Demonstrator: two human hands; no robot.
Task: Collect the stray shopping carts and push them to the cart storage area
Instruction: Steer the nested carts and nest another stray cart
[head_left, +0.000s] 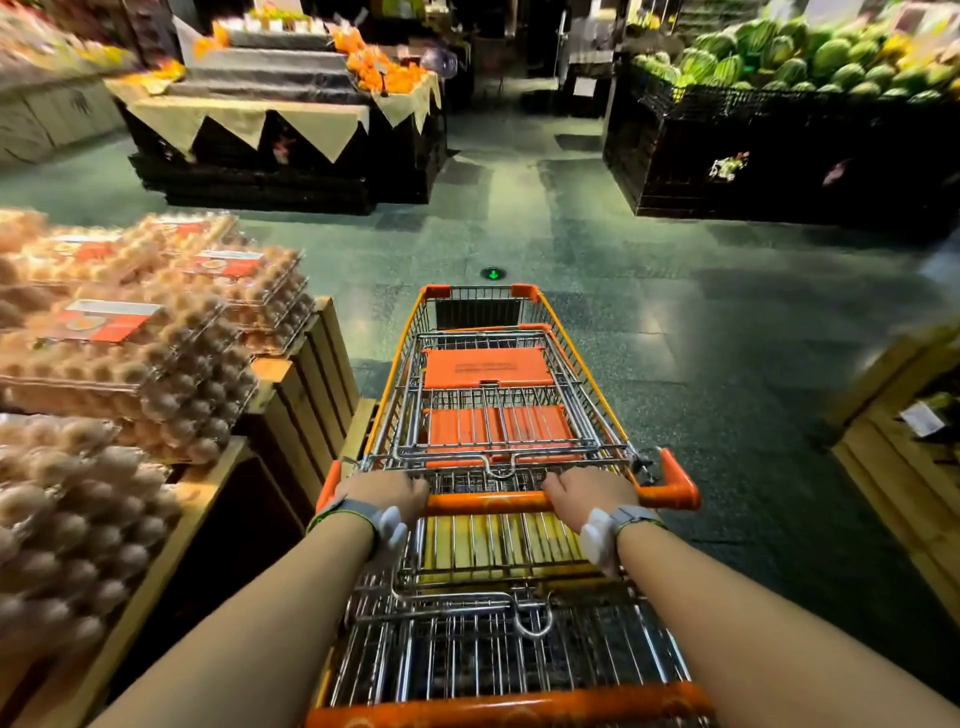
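While the person's left hand (383, 491) and right hand (589, 493) were clamped on one orange handle (488, 503), several shopping carts (493, 395) stood nested in the aisle beside the egg display (130, 338); collection looked partly done, with no storage area visible.

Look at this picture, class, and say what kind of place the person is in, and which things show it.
Most likely a supermarket's fresh produce section. Stacked egg trays fill wooden stands on the left, watermelons are piled in a bin ahead on the right, and both hands grip the orange handle of nested shopping carts.
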